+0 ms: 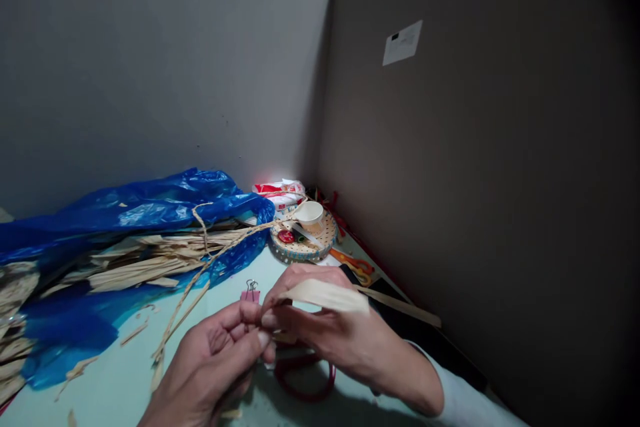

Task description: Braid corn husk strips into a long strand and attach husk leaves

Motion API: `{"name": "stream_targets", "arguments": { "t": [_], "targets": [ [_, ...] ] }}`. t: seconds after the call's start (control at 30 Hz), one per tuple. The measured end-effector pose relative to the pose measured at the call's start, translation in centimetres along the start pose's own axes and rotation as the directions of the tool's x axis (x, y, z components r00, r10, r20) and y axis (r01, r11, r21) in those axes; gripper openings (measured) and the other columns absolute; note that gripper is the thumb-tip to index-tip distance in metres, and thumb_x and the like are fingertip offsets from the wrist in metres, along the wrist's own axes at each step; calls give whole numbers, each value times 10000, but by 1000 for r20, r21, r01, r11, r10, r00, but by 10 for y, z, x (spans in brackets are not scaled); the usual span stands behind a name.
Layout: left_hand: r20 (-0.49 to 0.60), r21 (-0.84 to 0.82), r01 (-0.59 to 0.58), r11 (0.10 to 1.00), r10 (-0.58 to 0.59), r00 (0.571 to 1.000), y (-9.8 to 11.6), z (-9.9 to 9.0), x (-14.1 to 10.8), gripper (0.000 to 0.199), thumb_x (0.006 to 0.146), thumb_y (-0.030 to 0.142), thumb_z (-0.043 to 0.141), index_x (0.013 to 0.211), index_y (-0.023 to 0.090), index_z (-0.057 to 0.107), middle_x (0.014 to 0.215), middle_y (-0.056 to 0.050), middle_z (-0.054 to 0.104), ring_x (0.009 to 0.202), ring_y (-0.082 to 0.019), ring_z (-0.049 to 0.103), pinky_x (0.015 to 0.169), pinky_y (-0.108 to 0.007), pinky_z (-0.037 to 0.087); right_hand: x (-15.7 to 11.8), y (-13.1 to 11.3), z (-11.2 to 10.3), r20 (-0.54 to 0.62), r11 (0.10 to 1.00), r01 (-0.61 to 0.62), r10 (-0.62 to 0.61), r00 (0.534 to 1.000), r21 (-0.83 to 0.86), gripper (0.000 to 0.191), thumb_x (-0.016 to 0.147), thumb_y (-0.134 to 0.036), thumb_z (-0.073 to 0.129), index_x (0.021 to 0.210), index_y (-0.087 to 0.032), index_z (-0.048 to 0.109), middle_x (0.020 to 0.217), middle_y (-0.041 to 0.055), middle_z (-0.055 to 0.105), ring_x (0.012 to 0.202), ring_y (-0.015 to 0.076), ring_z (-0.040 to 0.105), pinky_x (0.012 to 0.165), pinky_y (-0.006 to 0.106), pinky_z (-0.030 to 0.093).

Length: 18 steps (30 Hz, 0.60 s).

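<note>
My left hand (213, 357) is closed in a pinch, its thumb pressed against its fingers; what lies between them is hidden. Fingertips of my right hand (345, 327) meet it there, closed on a pale strip of dried plant fibre (325, 295). That strip loops up and back over the knuckles. Just beyond the fingertips is a pink binder clip (250, 295), partly covered by my hands. Red scissor-like handle loops (333, 380) show on the table below my right hand. A thin braided fibre cord (200, 271) runs across the table to my left.
A blue plastic bag (125, 213) with bundles of dried fibre (155, 260) spreads along the left. At the back, a round woven base (300, 253) carries a paper cup (311, 215). Orange-handled scissors (356, 263) lie beside it. A dark panel (475, 167) rises on the right.
</note>
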<state>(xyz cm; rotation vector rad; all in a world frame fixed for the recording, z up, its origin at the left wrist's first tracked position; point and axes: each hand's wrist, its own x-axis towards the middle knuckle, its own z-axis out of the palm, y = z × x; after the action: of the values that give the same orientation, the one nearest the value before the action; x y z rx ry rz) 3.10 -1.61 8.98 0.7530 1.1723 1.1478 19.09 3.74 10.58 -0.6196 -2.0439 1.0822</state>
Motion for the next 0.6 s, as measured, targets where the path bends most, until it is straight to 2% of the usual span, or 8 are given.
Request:
{"name": "stream_targets", "arguments": {
  "t": [0.1, 0.2, 0.27, 0.33, 0.47, 0.6],
  "targets": [
    [24, 68, 65, 996, -67, 997, 1, -3, 1, 265, 626, 320, 810, 804, 156, 703, 660, -19, 663, 462, -106, 512, 485, -224, 434, -1, 5, 1, 7, 999, -37, 37, 999, 7, 113, 900, -197, 575, 811, -171, 639, 756, -16, 633, 681, 102, 566, 675, 207, 426],
    [-16, 129, 42, 991, -40, 999, 3, -1, 0, 271, 615, 338, 818, 796, 167, 712, 734, -33, 696, 633, -169, 614, 593, -243, 484, 0, 3, 7, -61, 996, -53, 48, 997, -75, 186, 858, -195, 598, 679, -145, 608, 683, -8, 567, 626, 101, 512, 605, 213, 376],
    [-48, 135, 19, 991, -12, 999, 3, 2, -1, 285, 590, 323, 830, 811, 183, 719, 770, -28, 711, 748, -206, 643, 687, -258, 501, 1, 2, 11, -102, 995, -70, 63, 993, -65, 261, 853, -236, 597, 612, -143, 559, 638, -9, 529, 589, 99, 473, 566, 218, 341],
    [-64, 136, 14, 991, -5, 998, 2, 4, 0, 276, 587, 312, 825, 815, 194, 723, 769, -20, 717, 776, -222, 650, 725, -270, 503, 2, 4, 14, -114, 994, -107, 103, 988, -28, 300, 857, -264, 591, 592, -149, 512, 621, -14, 507, 568, 95, 442, 537, 216, 315],
    [-46, 214, -33, 976, 44, 998, -1, 2, 2, 182, 637, 320, 781, 753, 192, 724, 704, -5, 703, 696, -195, 637, 653, -234, 490, 2, 15, 14, -80, 987, -154, 156, 985, 36, 270, 868, -222, 576, 618, -157, 498, 640, -29, 496, 575, 85, 433, 536, 203, 314],
    [-40, 251, -69, 965, 82, 996, -7, -1, 5, 203, 649, 348, 771, 761, 189, 714, 656, 3, 680, 693, -190, 630, 640, -221, 491, 2, 22, 17, -60, 978, -178, 185, 981, 113, 251, 879, -237, 572, 647, -155, 520, 647, -40, 483, 589, 85, 443, 534, 199, 324]
  ]
}}
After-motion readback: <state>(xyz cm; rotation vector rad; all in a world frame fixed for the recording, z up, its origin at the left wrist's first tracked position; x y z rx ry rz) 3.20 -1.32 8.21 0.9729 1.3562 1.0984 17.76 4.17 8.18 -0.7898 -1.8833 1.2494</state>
